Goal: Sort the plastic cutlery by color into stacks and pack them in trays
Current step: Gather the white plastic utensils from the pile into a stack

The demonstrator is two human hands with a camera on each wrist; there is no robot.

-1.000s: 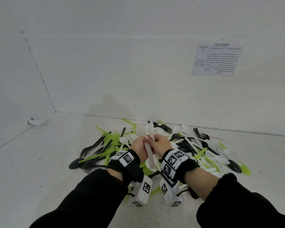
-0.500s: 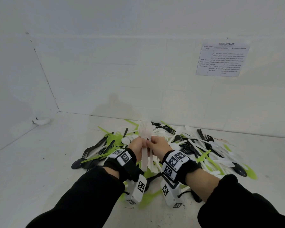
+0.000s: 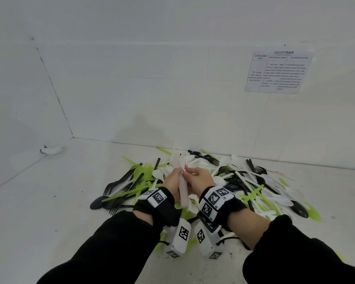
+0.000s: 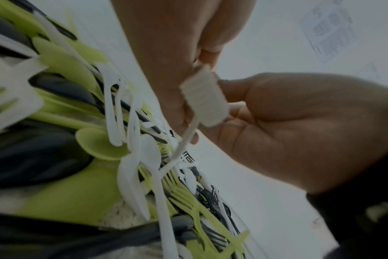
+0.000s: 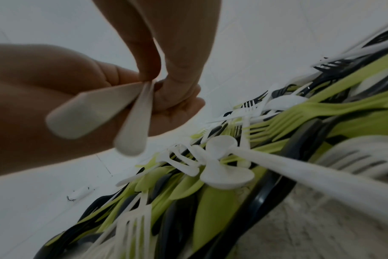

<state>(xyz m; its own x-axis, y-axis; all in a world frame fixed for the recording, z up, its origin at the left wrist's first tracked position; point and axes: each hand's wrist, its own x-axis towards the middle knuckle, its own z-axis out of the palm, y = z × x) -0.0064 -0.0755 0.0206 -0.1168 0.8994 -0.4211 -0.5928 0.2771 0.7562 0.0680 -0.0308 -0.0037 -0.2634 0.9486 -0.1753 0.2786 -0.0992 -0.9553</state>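
A mixed pile of green, black and white plastic cutlery (image 3: 244,181) lies on the white surface against the back wall. Above its near side, both hands hold one upright bundle of white forks (image 3: 182,189), tines up. My left hand (image 3: 177,174) grips the bundle from the left, and my right hand (image 3: 190,174) pinches it from the right at the same height. In the left wrist view the stacked handle ends (image 4: 204,98) sit between my left hand (image 4: 177,52) and right hand (image 4: 299,122). In the right wrist view one white handle (image 5: 133,122) splays off the stack (image 5: 89,112).
A printed paper sheet (image 3: 278,71) hangs on the back wall at the right. A small white object (image 3: 50,149) lies at the foot of the left wall. Bare white surface (image 3: 49,201) spreads to the left of the pile.
The white bundle, tilted a second ago, now stands nearly upright between the hands. Both hands have stayed together on it above the pile.
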